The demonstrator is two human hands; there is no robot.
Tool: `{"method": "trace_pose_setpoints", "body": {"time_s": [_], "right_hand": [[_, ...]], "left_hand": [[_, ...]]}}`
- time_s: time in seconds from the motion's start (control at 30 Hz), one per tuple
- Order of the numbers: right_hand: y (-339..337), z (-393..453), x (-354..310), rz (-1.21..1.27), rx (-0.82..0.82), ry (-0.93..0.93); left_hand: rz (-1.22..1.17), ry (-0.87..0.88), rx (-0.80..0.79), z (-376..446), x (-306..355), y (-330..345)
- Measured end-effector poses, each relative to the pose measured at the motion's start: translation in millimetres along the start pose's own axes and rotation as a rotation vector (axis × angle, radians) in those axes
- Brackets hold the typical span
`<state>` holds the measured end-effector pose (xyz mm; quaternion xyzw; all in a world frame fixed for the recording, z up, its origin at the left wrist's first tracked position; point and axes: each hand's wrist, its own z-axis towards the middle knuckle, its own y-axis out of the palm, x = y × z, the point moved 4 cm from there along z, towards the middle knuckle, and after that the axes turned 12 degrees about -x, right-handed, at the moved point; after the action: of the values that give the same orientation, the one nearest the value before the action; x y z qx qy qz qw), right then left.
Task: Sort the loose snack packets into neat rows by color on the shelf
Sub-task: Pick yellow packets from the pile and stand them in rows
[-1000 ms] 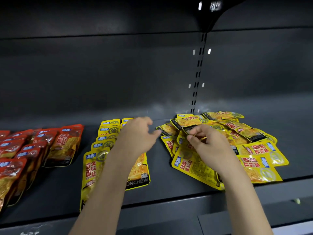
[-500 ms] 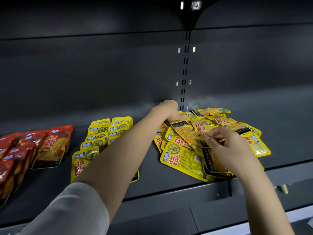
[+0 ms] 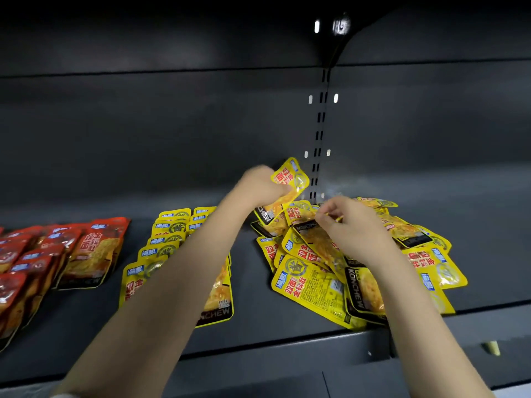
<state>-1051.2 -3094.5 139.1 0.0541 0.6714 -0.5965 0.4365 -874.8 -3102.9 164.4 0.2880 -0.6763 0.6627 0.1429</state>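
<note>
Gripping a raised yellow packet [image 3: 290, 182], left hand [image 3: 260, 186]; right hand [image 3: 352, 225] pinches one on the loose pile [image 3: 370, 268].

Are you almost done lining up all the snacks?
About halfway. The shiny red foil packets already lie in rows on the dark metal shelf, and two rows of yellow foil packets are begun. The left hand grips one lifted yellow packet; the right hand picks at the loose yellow pile, which still needs sorting.
</note>
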Motion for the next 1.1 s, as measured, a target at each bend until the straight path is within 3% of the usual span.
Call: {"method": "trace_pose_setpoints", "body": {"time_s": [0.17, 0.33, 0.67, 1.0, 1.1], "right_hand": [[13.3, 54.0, -23.4, -0.093, -0.139, -0.087], [38.2, 101.0, -39.1, -0.248, -0.323, -0.081], [63.6, 116.0, -65.5, -0.940, -0.866, 0.081], [69.9, 120.6, -69.6, -1.165, -0.824, 0.053], [68.3, 125.9, -65.5, -1.122, -0.815, 0.042]], "left_hand": [[-0.222, -0.039, 0.185, -57.8, -27.3, -21.6], [-0.433, -0.065, 0.260, -98.9, -44.4, -21.5], [-0.651, -0.093, 0.384, -135.4, -60.5, -12.5], [-0.658, -0.116, 0.403, -141.9, -73.9, -15.6], [-0.678, -0.103, 0.409, -142.8, -77.2, -17.7]]}}
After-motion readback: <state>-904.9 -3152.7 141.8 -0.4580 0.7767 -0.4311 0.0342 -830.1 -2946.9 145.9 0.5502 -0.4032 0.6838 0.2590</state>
